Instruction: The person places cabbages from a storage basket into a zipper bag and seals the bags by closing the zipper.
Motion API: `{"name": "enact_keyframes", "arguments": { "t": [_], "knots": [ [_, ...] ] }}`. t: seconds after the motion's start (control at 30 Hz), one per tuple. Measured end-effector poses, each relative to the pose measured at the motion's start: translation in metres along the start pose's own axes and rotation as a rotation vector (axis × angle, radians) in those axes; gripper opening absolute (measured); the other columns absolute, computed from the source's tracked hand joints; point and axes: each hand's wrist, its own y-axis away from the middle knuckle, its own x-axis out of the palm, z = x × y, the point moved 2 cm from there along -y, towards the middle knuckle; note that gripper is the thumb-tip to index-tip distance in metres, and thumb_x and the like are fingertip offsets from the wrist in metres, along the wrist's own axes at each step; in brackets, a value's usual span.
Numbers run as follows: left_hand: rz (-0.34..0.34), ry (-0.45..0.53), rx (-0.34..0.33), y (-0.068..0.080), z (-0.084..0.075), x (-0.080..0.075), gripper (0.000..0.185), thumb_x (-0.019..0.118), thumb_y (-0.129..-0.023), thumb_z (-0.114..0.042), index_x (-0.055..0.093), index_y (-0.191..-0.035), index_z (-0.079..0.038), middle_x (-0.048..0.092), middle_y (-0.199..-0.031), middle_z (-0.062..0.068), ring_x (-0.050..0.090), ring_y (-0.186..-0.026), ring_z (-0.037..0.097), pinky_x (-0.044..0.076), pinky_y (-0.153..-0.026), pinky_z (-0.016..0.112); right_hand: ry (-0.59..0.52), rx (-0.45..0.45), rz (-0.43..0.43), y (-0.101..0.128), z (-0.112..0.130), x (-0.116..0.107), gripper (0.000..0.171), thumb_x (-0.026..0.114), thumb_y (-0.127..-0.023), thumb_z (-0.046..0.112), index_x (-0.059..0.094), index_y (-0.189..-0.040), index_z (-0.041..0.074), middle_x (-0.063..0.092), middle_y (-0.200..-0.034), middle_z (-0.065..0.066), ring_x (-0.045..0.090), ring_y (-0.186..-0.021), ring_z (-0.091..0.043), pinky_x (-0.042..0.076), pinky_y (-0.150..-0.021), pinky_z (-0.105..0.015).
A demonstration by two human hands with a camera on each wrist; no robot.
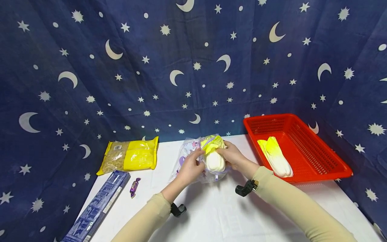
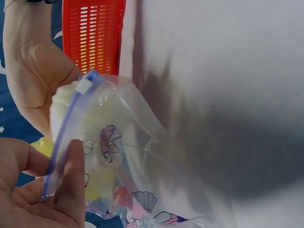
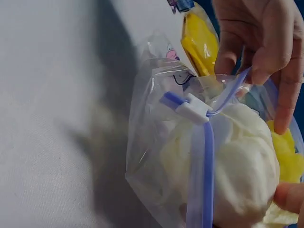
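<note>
A clear zip bag (image 1: 188, 158) printed with cartoon figures lies at the middle of the white table (image 1: 217, 215). My left hand (image 1: 195, 163) pinches its blue zip edge (image 2: 61, 142) between thumb and fingers. My right hand (image 1: 230, 155) grips a white and yellow toy cabbage (image 1: 214, 155) that sits partly inside the bag's mouth. In the right wrist view the white zip slider (image 3: 192, 110) lies across the cabbage (image 3: 242, 166), with the left hand's fingers (image 3: 266, 42) holding the zip strip above it. A second toy cabbage (image 1: 275, 157) lies in the red basket (image 1: 317, 158).
A yellow pasta packet (image 1: 130, 156) lies at the back left. A long blue box (image 1: 98, 208) and a purple wrapped sweet (image 1: 134, 187) lie near the left edge. The red basket stands at the right. A star-printed blue cloth (image 1: 181, 67) hangs behind.
</note>
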Motion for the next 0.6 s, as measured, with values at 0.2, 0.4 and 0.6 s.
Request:
{"name": "enact_keyframes", "arguments": {
  "t": [0.2,0.4,0.6],
  "knots": [
    [-0.030,-0.009,-0.020,-0.002,-0.001,0.000,0.053,0.058,-0.082,0.003,0.059,-0.135,0.003,0.048,-0.151,0.019,0.059,-0.065,0.010,0.052,-0.061,0.023,0.152,-0.062,-0.022,-0.003,-0.003,0.003,0.063,0.062,-0.100,0.013,0.033,-0.153,-0.002,0.048,-0.141,-0.027,0.063,-0.102,-0.031,0.061,-0.076,-0.039],
    [-0.084,-0.049,0.016,-0.002,-0.008,-0.001,0.058,0.060,-0.080,0.002,0.058,-0.138,0.001,0.050,-0.150,0.017,0.059,-0.070,0.011,0.052,-0.068,0.026,0.267,-0.116,-0.071,-0.006,-0.003,0.005,0.059,0.064,-0.098,0.011,0.039,-0.149,-0.004,0.050,-0.143,-0.027,0.059,-0.114,-0.033,0.058,-0.084,-0.035],
    [-0.052,-0.160,0.070,-0.002,-0.012,-0.002,0.066,0.060,-0.081,-0.002,0.051,-0.146,0.004,0.041,-0.155,0.026,0.050,-0.134,0.036,0.046,-0.106,0.047,0.342,-0.134,-0.093,-0.006,-0.003,0.006,0.064,0.066,-0.097,0.014,0.037,-0.152,-0.002,0.049,-0.147,-0.026,0.058,-0.117,-0.033,0.055,-0.088,-0.036]
  ]
}}
